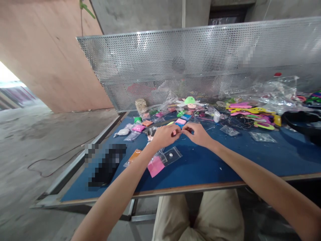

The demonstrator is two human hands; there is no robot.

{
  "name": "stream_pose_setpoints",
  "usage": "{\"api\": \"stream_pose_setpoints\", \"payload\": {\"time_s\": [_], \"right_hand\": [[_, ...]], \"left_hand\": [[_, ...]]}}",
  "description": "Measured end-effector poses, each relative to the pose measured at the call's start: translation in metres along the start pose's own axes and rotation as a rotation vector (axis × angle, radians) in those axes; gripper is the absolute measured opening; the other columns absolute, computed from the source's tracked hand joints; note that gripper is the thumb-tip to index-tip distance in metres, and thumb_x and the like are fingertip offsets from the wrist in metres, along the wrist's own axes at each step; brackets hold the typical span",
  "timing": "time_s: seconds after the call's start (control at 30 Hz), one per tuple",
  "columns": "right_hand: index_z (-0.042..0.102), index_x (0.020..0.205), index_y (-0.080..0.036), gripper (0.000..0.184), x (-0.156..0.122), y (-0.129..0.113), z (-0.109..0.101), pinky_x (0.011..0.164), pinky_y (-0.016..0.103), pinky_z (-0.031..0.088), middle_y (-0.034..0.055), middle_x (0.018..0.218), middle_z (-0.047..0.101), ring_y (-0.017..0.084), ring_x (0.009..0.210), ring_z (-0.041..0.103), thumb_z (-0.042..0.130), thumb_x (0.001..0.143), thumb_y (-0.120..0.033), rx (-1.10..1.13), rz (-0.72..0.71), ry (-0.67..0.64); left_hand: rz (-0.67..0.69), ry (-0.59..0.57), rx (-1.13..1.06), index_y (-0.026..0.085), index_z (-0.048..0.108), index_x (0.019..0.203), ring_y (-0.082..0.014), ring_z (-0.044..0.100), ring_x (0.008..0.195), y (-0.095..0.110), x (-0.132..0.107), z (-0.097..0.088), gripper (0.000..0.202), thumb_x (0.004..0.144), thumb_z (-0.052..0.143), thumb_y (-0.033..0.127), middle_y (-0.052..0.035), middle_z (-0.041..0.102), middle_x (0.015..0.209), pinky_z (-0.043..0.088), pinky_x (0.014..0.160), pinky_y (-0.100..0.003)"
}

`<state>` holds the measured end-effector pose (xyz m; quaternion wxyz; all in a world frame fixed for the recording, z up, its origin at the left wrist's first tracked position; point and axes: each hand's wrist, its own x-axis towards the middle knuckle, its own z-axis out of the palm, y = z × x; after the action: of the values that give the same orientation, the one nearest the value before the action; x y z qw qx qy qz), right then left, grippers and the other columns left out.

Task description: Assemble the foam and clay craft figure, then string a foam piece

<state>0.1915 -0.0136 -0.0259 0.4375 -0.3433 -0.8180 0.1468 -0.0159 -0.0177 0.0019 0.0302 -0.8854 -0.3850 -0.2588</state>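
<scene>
My left hand (pixel 165 136) and my right hand (pixel 197 134) meet over the middle of the table, fingers curled and fingertips pinched together. Whatever lies between the fingertips is too small to make out. A bit of pink shows among the left fingers. Just beyond the hands are a blue piece (pixel 178 125) and a light pink piece (pixel 181 121). Nearer me, below the left hand, a bright pink sheet (pixel 155 166) lies beside a clear zip bag (pixel 175 155) with a small white disc (pixel 171 154) on or in it. An orange packet (pixel 134 156) lies close to the left forearm.
A dark, partly blurred object (pixel 110 165) and a white earbud case (pixel 123 132) are at left. Behind are a green-capped figure (pixel 190 101) and a perforated metal panel (pixel 155 57). Colourful foam cutouts (pixel 250 110), plastic bags (pixel 276 90) and a black round object (pixel 301 124) lie right.
</scene>
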Motion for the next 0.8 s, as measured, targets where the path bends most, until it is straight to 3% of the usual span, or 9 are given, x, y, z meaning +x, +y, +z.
{"api": "stream_pose_setpoints", "payload": {"time_s": [0.23,0.57,0.8], "right_hand": [[0.061,0.086,-0.020,0.019,0.0010,-0.0031,-0.0018,0.065,0.029,0.043,0.0039,0.080,0.065,0.017,0.069,0.056,0.049,0.096,-0.030,-0.033,-0.057,-0.009],[0.061,0.088,-0.021,0.016,0.0008,-0.0036,-0.0020,0.066,0.028,0.041,0.0032,0.084,0.065,0.016,0.071,0.056,0.049,0.096,-0.029,-0.044,-0.065,-0.011],[0.061,0.089,-0.021,0.013,0.0000,-0.0015,-0.0022,0.069,0.028,0.042,0.0029,0.085,0.066,0.017,0.075,0.059,0.050,0.095,-0.026,-0.061,-0.057,-0.026]], "left_hand": [[-0.028,0.021,0.017,0.027,0.069,0.094,-0.0162,0.066,0.071,-0.0011,0.0002,0.0013,0.019,0.091,0.056,0.041,0.0008,0.073,0.086,0.040,0.060,-0.025],[0.012,-0.027,-0.218,0.025,0.071,0.096,-0.0152,0.066,0.075,-0.0064,0.0008,-0.0001,0.017,0.093,0.055,0.032,-0.0002,0.073,0.087,0.047,0.069,-0.027],[0.038,-0.026,-0.162,0.024,0.070,0.097,-0.0145,0.064,0.072,-0.0084,0.0011,0.0020,0.020,0.094,0.053,0.035,-0.0002,0.072,0.085,0.046,0.069,-0.027]]}}
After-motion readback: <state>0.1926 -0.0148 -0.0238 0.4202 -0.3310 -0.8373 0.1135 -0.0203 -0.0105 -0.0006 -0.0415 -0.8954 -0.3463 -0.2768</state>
